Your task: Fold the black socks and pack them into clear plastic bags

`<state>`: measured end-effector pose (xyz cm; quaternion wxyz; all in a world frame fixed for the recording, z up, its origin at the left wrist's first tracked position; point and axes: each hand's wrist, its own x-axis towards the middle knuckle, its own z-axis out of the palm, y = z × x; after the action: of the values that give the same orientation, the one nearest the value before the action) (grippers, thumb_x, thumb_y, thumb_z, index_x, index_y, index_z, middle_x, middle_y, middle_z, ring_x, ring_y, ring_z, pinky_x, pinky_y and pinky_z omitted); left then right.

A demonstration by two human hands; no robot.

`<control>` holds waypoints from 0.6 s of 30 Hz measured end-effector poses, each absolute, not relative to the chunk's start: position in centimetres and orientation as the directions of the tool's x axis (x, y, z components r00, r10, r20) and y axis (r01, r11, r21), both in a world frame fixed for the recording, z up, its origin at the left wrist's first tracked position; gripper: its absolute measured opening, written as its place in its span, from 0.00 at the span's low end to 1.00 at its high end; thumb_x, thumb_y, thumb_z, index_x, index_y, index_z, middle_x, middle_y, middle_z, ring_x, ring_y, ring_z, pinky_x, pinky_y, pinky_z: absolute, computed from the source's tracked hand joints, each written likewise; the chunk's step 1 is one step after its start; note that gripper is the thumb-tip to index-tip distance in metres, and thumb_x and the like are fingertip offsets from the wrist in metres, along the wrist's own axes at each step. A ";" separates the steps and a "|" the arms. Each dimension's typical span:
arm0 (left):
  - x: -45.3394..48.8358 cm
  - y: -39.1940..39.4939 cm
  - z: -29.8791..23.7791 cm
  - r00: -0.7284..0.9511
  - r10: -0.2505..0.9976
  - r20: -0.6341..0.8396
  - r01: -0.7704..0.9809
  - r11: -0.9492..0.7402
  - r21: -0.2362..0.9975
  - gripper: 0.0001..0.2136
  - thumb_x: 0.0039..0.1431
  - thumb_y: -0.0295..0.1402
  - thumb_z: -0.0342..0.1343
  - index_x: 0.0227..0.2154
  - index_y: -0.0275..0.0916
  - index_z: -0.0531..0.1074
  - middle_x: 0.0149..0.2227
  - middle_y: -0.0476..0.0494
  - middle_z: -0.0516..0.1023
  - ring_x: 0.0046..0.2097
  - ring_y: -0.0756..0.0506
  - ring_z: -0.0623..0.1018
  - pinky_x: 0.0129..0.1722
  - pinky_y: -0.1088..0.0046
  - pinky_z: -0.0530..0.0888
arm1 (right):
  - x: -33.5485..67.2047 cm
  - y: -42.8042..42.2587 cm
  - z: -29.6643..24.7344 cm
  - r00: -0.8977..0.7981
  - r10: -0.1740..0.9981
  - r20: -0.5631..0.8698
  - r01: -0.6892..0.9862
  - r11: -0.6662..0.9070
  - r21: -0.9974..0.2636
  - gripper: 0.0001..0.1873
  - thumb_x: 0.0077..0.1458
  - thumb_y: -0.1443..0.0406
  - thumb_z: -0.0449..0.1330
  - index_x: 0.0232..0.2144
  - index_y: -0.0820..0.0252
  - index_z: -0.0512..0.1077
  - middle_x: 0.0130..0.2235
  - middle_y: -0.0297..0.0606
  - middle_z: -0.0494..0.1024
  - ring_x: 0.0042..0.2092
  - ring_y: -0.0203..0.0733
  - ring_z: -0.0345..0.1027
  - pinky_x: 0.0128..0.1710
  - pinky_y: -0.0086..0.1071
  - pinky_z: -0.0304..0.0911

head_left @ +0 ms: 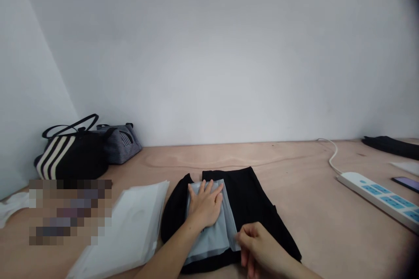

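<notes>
My left hand lies flat with its fingers spread on a frosted plastic bag. Something grey-blue and flat, perhaps folded cloth, shows through the plastic. At the bag's lower right edge, my right hand is closed, with thumb and forefinger pinching the clear strip along that side. Beneath the bag lies a black garment, spread on the wooden table and reaching out to both sides of it. To the left of the garment rests a stack of frosted plastic bags.
A black bag with white stripes and a striped pouch stand at the back left. On the right are a white power strip with its cable, a phone and a dark cloth item. A pale wall rises behind the table.
</notes>
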<state>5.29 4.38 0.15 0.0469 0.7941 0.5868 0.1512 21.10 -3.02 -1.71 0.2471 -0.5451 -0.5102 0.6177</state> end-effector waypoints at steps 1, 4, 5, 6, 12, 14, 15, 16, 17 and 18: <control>5.3 4.4 0.2 0.264 0.946 0.187 0.915 -0.307 0.263 0.18 0.61 0.40 0.38 0.53 0.55 0.59 0.58 0.45 0.59 0.60 0.35 0.53 0.51 0.36 0.37 | 21.4 -3.2 -1.8 -0.294 0.858 -0.422 0.249 -0.357 -0.900 0.11 0.53 0.60 0.47 0.22 0.59 0.58 0.15 0.28 0.67 0.11 0.29 0.59 0.07 0.19 0.46; 5.1 4.5 1.0 0.250 0.946 0.207 0.903 -0.305 0.304 0.18 0.62 0.41 0.36 0.54 0.52 0.59 0.57 0.43 0.61 0.59 0.36 0.55 0.52 0.38 0.45 | 22.4 -3.0 -0.9 -0.335 0.860 -0.385 0.317 -0.282 -0.905 0.13 0.54 0.56 0.46 0.27 0.59 0.59 0.16 0.27 0.68 0.11 0.30 0.58 0.07 0.20 0.48; 4.9 4.4 1.5 0.243 0.944 0.222 0.898 -0.306 0.317 0.19 0.63 0.40 0.34 0.54 0.51 0.58 0.57 0.43 0.61 0.59 0.37 0.56 0.53 0.40 0.47 | 22.8 -2.6 -0.4 -0.344 0.870 -0.353 0.337 -0.236 -0.911 0.13 0.55 0.56 0.46 0.28 0.59 0.59 0.16 0.27 0.68 0.11 0.30 0.58 0.07 0.20 0.48; 4.7 4.1 2.1 0.235 0.941 0.243 0.894 -0.307 0.327 0.19 0.63 0.40 0.32 0.54 0.49 0.58 0.56 0.43 0.61 0.59 0.39 0.57 0.54 0.43 0.49 | 23.2 -2.1 0.2 -0.350 0.881 -0.320 0.349 -0.195 -0.917 0.12 0.55 0.57 0.46 0.30 0.59 0.59 0.17 0.26 0.68 0.11 0.30 0.58 0.07 0.20 0.48; 2.2 1.5 3.1 0.294 0.902 0.317 0.850 -0.398 0.345 0.19 0.62 0.40 0.37 0.51 0.42 0.63 0.55 0.42 0.63 0.57 0.43 0.60 0.56 0.59 0.55 | 23.2 1.4 1.3 -0.412 0.839 -0.357 0.406 -0.182 -0.895 0.05 0.52 0.66 0.47 0.33 0.60 0.61 0.19 0.26 0.68 0.12 0.27 0.57 0.09 0.19 0.49; 1.5 0.7 1.8 0.280 0.919 0.278 0.858 -0.369 0.358 0.20 0.61 0.41 0.38 0.53 0.41 0.61 0.57 0.40 0.59 0.58 0.41 0.58 0.56 0.59 0.56 | 22.5 2.2 0.9 -0.398 0.838 -0.374 0.447 -0.179 -0.876 0.06 0.51 0.66 0.48 0.33 0.60 0.62 0.20 0.27 0.69 0.13 0.27 0.57 0.10 0.20 0.50; 1.2 0.5 1.0 0.265 0.928 0.263 0.864 -0.349 0.362 0.21 0.61 0.42 0.38 0.54 0.42 0.60 0.59 0.40 0.56 0.59 0.41 0.55 0.56 0.58 0.56 | 22.1 2.6 0.8 -0.381 0.848 -0.368 0.463 -0.169 -0.870 0.06 0.51 0.66 0.49 0.33 0.60 0.63 0.21 0.27 0.69 0.13 0.27 0.58 0.11 0.20 0.50; 1.0 0.3 0.3 0.253 0.934 0.254 0.869 -0.335 0.364 0.21 0.61 0.43 0.39 0.55 0.43 0.58 0.60 0.41 0.53 0.60 0.40 0.53 0.56 0.56 0.54 | 21.7 2.9 0.8 -0.359 0.864 -0.354 0.478 -0.156 -0.865 0.06 0.51 0.64 0.49 0.32 0.60 0.63 0.21 0.27 0.69 0.14 0.27 0.58 0.11 0.20 0.50; 0.9 0.1 -0.3 0.247 0.936 0.249 0.872 -0.327 0.364 0.22 0.61 0.44 0.39 0.56 0.45 0.56 0.61 0.42 0.51 0.61 0.39 0.50 0.56 0.54 0.53 | 21.3 3.3 0.8 -0.334 0.881 -0.336 0.493 -0.141 -0.859 0.08 0.52 0.62 0.49 0.31 0.60 0.64 0.21 0.28 0.69 0.14 0.27 0.57 0.12 0.20 0.50; 0.8 0.1 -0.8 0.246 0.938 0.244 0.873 -0.324 0.366 0.22 0.61 0.45 0.38 0.56 0.46 0.55 0.61 0.43 0.49 0.61 0.39 0.49 0.56 0.53 0.52 | 20.9 3.6 0.9 -0.304 0.898 -0.317 0.515 -0.126 -0.848 0.10 0.52 0.60 0.49 0.30 0.61 0.65 0.21 0.29 0.69 0.14 0.28 0.57 0.12 0.21 0.50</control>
<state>0.80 0.06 -0.83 0.0773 0.7854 0.5763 0.2121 20.86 3.63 0.87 0.1913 -0.5582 -0.6329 0.5012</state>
